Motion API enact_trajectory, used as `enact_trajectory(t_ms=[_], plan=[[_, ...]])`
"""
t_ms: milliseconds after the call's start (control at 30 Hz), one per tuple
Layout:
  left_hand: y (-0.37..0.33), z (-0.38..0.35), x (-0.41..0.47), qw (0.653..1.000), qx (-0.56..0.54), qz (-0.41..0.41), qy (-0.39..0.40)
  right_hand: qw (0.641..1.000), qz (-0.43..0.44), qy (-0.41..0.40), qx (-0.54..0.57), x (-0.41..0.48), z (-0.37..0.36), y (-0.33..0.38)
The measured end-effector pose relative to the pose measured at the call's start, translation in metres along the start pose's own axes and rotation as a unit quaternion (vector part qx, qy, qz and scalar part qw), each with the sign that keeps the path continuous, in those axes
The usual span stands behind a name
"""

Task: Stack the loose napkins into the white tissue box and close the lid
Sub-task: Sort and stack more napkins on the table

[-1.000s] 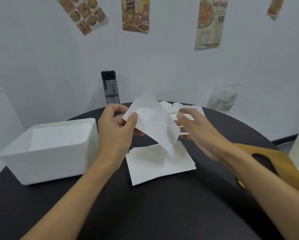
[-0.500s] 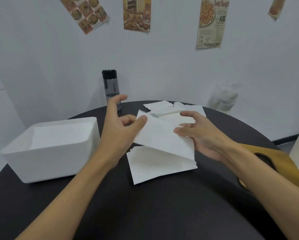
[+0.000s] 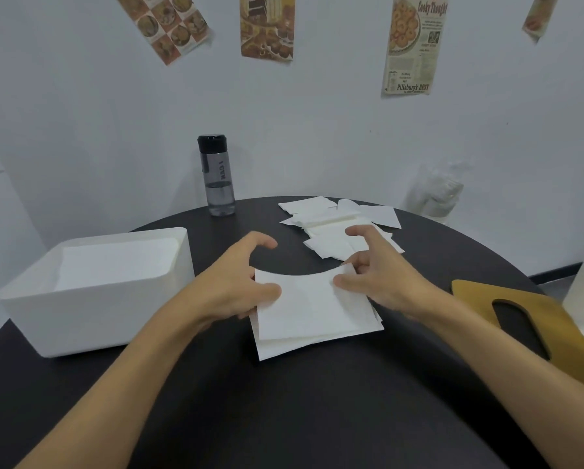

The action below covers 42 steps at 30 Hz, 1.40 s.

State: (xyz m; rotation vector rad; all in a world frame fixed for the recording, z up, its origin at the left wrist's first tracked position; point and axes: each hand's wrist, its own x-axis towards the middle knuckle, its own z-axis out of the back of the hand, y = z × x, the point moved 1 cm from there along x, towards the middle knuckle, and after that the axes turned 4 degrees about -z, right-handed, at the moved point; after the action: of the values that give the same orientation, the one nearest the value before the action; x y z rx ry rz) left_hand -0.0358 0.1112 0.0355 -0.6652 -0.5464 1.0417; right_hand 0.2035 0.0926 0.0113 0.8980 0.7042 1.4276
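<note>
Napkins sit piled just right of the white tissue box. The left hand and right hand pinch the top napkin by its edges. Loose napkins lie scattered beyond, farther right of the box. It stands open, its slotted wooden lid well to its right. I'd say most of the work remains.

1. The napkin, held up in the air one second ago, now lies flat on the stack on the tabletop.
2. The left hand and the right hand came down with it and now pinch its left and right edges.
</note>
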Motion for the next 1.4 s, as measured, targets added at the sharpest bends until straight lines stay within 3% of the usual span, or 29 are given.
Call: enact_trajectory(t_ms=[133, 267, 433, 733, 867, 1167, 1300, 1400], plan=[[-0.001, -0.009, 0.000, 0.981, 0.186, -0.052, -0.009, 0.998, 0.030, 0.009, -0.063, 0.002, -0.003, -0.005], [-0.009, -0.030, -0.005, 0.964, 0.216, -0.144, 0.061, 0.990, 0.038, 0.005, -0.134, 0.008, 0.001, -0.012], [-0.004, -0.035, -0.002, 0.955, 0.237, -0.126, 0.129, 0.978, 0.060, -0.073, -0.187, 0.039, 0.010, -0.017], [0.002, -0.027, 0.002, 0.949, 0.239, -0.130, 0.163, 0.954, -0.008, -0.026, -0.299, 0.100, -0.016, -0.016], [0.004, -0.026, 0.003, 0.947, 0.241, -0.130, 0.171, 0.947, -0.002, -0.052, -0.318, 0.109, -0.015, -0.015], [0.006, -0.026, 0.001, 0.945, 0.245, -0.133, 0.172, 0.957, 0.092, -0.174, -0.212, 0.108, 0.010, 0.005], [0.002, -0.026, 0.000, 0.957, 0.231, -0.140, 0.104, 0.960, 0.132, -0.201, -0.147, 0.100, 0.020, 0.024], [-0.003, -0.023, 0.001, 0.975, 0.144, -0.147, -0.089, 0.957, 0.173, -0.216, -0.087, 0.082, 0.022, 0.040]])
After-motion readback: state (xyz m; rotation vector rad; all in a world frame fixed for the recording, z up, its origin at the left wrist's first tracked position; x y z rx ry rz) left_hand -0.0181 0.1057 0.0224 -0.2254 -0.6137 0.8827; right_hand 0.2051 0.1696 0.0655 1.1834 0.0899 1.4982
